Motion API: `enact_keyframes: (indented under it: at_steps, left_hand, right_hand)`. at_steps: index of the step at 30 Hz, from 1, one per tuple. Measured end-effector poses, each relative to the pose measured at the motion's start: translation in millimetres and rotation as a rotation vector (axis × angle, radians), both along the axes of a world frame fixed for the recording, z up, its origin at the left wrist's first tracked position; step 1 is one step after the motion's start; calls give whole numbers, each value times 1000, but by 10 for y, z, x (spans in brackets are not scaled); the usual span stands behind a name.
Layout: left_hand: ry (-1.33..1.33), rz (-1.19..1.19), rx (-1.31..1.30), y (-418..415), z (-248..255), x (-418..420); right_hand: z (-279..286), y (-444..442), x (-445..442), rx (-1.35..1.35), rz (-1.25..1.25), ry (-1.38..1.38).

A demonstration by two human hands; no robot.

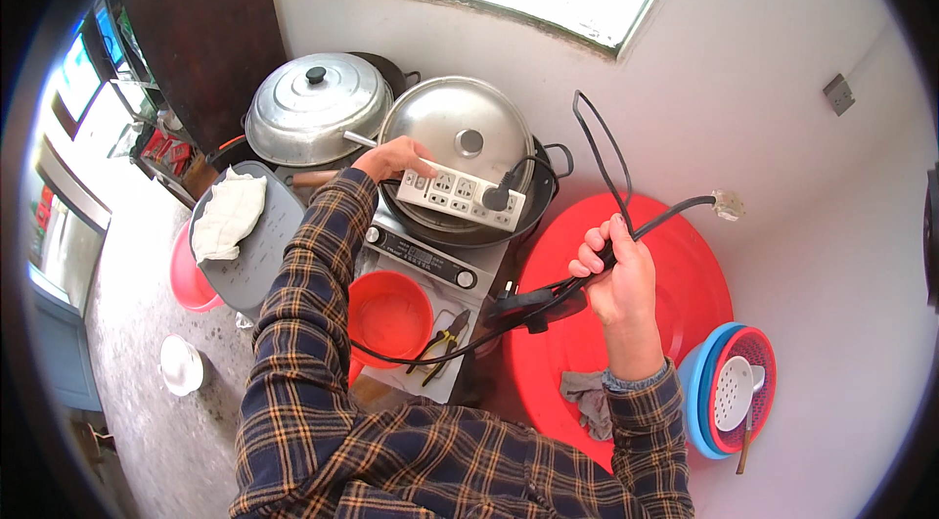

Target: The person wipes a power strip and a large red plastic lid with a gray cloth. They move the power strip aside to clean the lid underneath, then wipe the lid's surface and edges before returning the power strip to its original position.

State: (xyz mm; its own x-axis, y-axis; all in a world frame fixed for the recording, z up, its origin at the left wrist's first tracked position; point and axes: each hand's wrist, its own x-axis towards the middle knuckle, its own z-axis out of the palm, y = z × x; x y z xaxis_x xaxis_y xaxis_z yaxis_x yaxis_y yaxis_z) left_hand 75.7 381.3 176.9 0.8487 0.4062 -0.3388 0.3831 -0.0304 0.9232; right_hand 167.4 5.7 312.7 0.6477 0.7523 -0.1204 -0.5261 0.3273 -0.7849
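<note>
My left hand (400, 158) grips the left end of a white power strip (461, 195), held above a lidded wok. A black plug (500, 195) sits in a socket toward the strip's right end. My right hand (620, 266) is closed around a bundle of black power cable (603, 145); one loop stands up above the fist. A pale plug (728, 205) on a thick black cord sticks out to the right of that hand. Left of the fist hangs a black plug or adapter (539, 306) with metal prongs. More cable droops toward my left sleeve.
Behind are a wok with a steel lid (440, 108) and a domed aluminium lid (319, 104). An induction cooker (425, 255), red pot (389, 310) and pliers (447, 343) lie nearer. A large red round lid (557, 372), stacked colanders (763, 350) and a wall socket (838, 95) are at right.
</note>
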Motion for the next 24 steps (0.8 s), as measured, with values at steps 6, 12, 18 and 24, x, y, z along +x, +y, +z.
enact_keyframes:
  at_steps: [6,12,18,24]
  left_hand:
    - [62,-102,363,57,-205,-141]
    - [45,-72,531,-107,-229,-306]
    - [-269,238,995,-471,61,-530]
    - [-333,78,245,-1223,352,-1191]
  right_hand:
    - [-39,10,-7,-15,3,-24]
    - [51,187,-7,-40,28,-22]
    - [159,714,193,-77,112,84]
    - [212,1263,487,-86,134,184]
